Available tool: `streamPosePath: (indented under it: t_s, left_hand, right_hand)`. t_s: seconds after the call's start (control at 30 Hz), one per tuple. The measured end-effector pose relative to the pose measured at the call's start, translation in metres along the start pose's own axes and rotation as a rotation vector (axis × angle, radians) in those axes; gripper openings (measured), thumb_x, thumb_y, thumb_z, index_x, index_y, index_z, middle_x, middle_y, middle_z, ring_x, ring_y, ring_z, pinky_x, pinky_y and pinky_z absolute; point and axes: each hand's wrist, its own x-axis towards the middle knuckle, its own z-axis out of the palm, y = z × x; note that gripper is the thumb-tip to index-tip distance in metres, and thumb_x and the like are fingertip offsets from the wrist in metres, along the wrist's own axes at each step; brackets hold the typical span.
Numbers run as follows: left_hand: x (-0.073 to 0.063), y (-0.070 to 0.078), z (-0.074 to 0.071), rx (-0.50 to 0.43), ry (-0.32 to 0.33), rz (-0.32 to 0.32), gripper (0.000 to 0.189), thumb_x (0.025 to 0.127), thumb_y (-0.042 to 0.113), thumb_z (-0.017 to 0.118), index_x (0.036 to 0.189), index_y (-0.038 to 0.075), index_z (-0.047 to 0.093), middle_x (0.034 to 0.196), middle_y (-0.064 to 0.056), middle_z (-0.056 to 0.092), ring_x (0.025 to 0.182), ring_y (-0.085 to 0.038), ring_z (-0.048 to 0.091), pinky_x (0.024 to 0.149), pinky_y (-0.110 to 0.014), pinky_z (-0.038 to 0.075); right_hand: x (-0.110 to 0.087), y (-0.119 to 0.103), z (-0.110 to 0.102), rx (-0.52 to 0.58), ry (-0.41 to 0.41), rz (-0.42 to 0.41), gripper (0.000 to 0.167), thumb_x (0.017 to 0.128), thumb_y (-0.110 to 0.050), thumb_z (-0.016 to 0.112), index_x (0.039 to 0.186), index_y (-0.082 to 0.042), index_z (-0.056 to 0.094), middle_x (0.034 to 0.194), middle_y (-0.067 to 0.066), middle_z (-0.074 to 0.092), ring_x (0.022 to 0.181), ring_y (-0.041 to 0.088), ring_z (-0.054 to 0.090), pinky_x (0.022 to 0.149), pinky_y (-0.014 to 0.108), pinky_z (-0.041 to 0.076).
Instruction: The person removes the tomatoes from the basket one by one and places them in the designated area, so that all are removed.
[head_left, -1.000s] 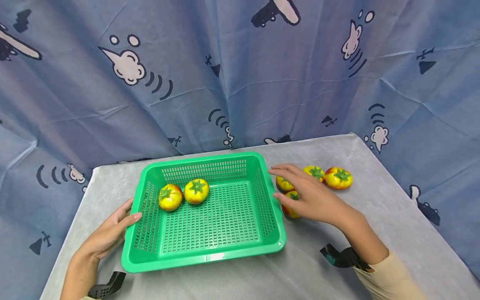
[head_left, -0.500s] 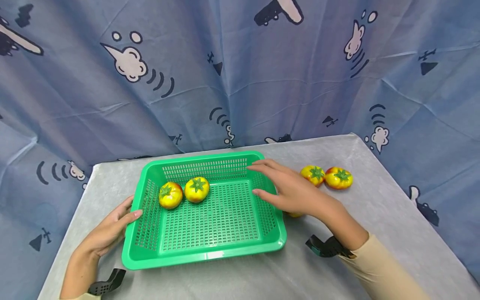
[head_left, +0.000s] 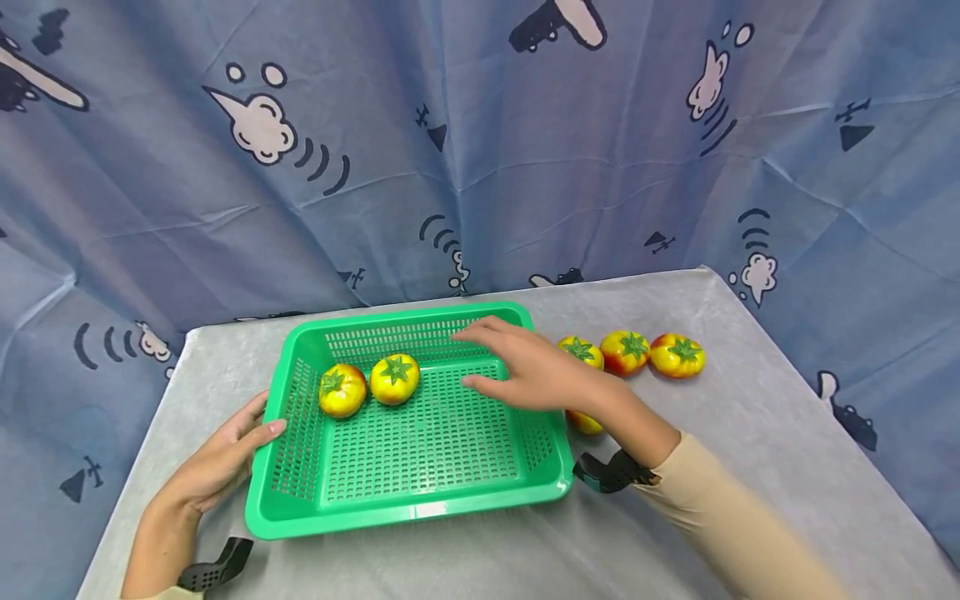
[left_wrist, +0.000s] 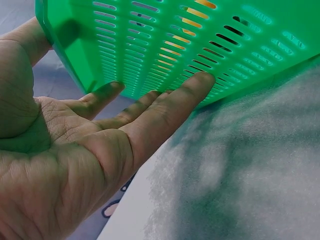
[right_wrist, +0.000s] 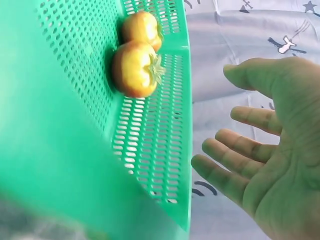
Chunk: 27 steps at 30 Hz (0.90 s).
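A green plastic basket [head_left: 420, 521] with slotted walls stands on the table. Two yellow-red persimmons [head_left: 342, 391] with green star-shaped tops sit against its left and back walls inside. My left hand [head_left: 217, 458] grips the basket's left side, thumb over the rim; in the left wrist view its fingers [left_wrist: 172, 107] lie along the outside of the slotted wall. Over the basket's right part hovers my right hand [head_left: 528, 367], fingers spread and holding nothing. In the right wrist view that palm [right_wrist: 280, 170] is bare, above the rim.
Right of the basket, several more persimmons [head_left: 677, 357] lie on the grey tabletop [head_left: 750, 433]; one persimmon [head_left: 585, 422] is partly hidden by my right forearm. A blue patterned curtain [head_left: 480, 150] hangs behind the table.
My right hand has moved left, from over the persimmons beside the basket to above the basket's inside. The left hand and the basket stay almost where they were.
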Motion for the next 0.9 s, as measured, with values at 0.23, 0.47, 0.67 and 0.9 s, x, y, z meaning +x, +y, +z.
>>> streamPosePath:
  t_s: [0.23, 0.47, 0.67, 0.9]
  left_hand:
    - [0.001, -0.002, 0.000, -0.009, -0.006, -0.004, 0.074, 0.115, 0.016, 0.041, 0.168, -0.001, -0.008, 0.141, 0.006, 0.055, 0.119, -0.018, 0.072, 0.094, -0.040, 0.065]
    - [0.001, -0.002, -0.001, -0.006, -0.010, -0.005, 0.075, 0.115, 0.016, 0.041, 0.168, -0.001, -0.009, 0.142, 0.004, 0.054, 0.119, -0.018, 0.072, 0.094, -0.041, 0.065]
    - [0.001, -0.002, -0.001, -0.015, -0.014, 0.002, 0.074, 0.115, 0.015, 0.041, 0.167, -0.002, -0.010, 0.139, 0.008, 0.058, 0.118, -0.018, 0.073, 0.093, -0.040, 0.065]
    - [0.000, -0.002, -0.001, -0.028, -0.016, 0.012, 0.074, 0.115, 0.013, 0.040, 0.166, -0.005, -0.011, 0.137, 0.011, 0.061, 0.116, -0.017, 0.073, 0.092, -0.039, 0.066]
  right_hand:
    - [0.020, -0.003, 0.009, 0.006, -0.047, -0.010, 0.058, 0.103, -0.032, 0.070, 0.154, -0.009, 0.054, 0.154, 0.013, 0.056, 0.140, 0.030, 0.057, 0.117, 0.050, 0.051]
    - [0.042, -0.005, 0.023, 0.021, -0.105, -0.002, 0.059, 0.103, -0.030, 0.069, 0.155, -0.008, 0.053, 0.154, 0.015, 0.056, 0.139, 0.030, 0.058, 0.116, 0.048, 0.051]
    - [0.058, -0.009, 0.035, -0.021, -0.174, 0.047, 0.064, 0.102, -0.033, 0.071, 0.158, -0.009, 0.048, 0.160, 0.015, 0.050, 0.147, 0.031, 0.052, 0.121, 0.049, 0.048]
    - [0.075, -0.010, 0.049, 0.011, -0.214, 0.084, 0.065, 0.102, -0.034, 0.071, 0.156, -0.005, 0.048, 0.159, 0.015, 0.051, 0.149, 0.032, 0.049, 0.123, 0.047, 0.046]
